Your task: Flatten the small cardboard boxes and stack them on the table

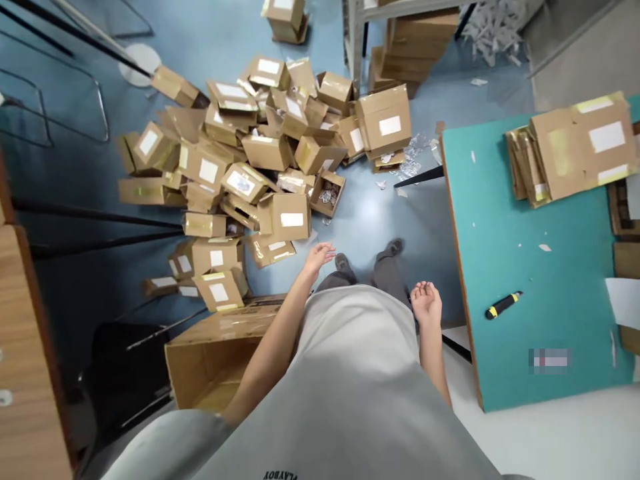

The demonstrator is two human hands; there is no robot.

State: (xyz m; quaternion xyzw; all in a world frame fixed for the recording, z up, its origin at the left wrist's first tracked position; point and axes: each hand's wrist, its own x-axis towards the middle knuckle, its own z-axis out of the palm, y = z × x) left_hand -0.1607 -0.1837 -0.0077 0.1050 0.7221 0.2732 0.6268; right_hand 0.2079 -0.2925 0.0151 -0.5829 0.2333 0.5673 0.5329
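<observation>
I look straight down at my body while standing. My left hand (319, 257) hangs in front of me with fingers loosely spread and nothing in it, just below the edge of a heap of small cardboard boxes (250, 167) on the blue floor. My right hand (426, 300) is also empty, fingers slightly curled but apart, beside the left edge of a teal table (525, 267). A yellow-and-black utility knife (503, 305) lies on that table, to the right of my right hand.
A large open cardboard box (220, 353) stands by my left side. Flattened cartons (575, 147) are stacked at the table's far end. More boxes sit under a metal shelf (415, 40). A wooden cabinet (25, 347) and black rods line the left.
</observation>
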